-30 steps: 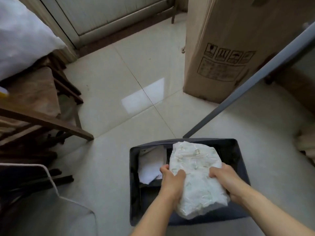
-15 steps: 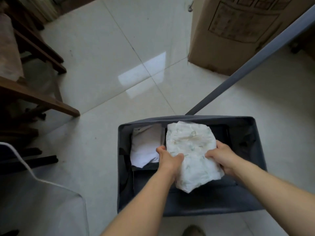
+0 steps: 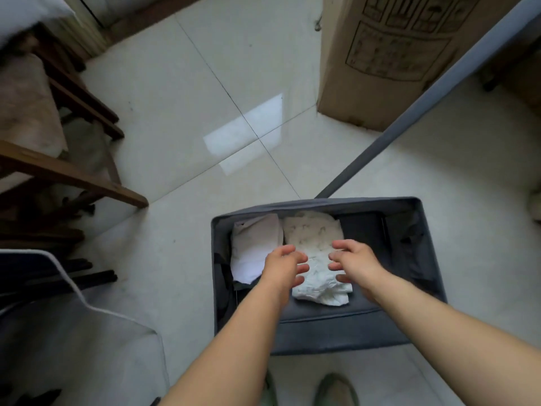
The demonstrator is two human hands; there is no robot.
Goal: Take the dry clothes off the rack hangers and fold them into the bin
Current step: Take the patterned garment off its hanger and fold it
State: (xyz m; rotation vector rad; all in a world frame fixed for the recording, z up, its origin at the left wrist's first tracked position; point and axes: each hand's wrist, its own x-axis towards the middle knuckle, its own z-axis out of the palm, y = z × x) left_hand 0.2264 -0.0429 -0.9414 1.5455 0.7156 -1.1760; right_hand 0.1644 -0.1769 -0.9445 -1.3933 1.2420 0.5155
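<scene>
Your bin (image 3: 322,332) sits on pale floor tiles (image 3: 181,83) with its grey fabric walls standing up on all four sides; the far rim runs just under a slanting grey pole (image 3: 409,124) that comes down to the floor behind it. A cardboard box (image 3: 389,60) stands beyond the pole, well apart from the bin. To your left a wooden frame (image 3: 73,183) juts toward the bin but stops short of it, and bare tile lies between them. Grey fabric (image 3: 73,347) with a white edge fills the lower left corner. The bin's right part shows only dark lining.

Inside the bin, a plain white garment (image 3: 254,244) lies at the left, and the patterned white garment (image 3: 316,259) lies folded just beside it, touching it along one edge.

Your left hand (image 3: 285,266) and right hand (image 3: 355,265) hover over the patterned garment, one at each side. Fingers on both are spread and relaxed, gripping nothing. Whether the fingertips touch the cloth below, you cannot tell.
</scene>
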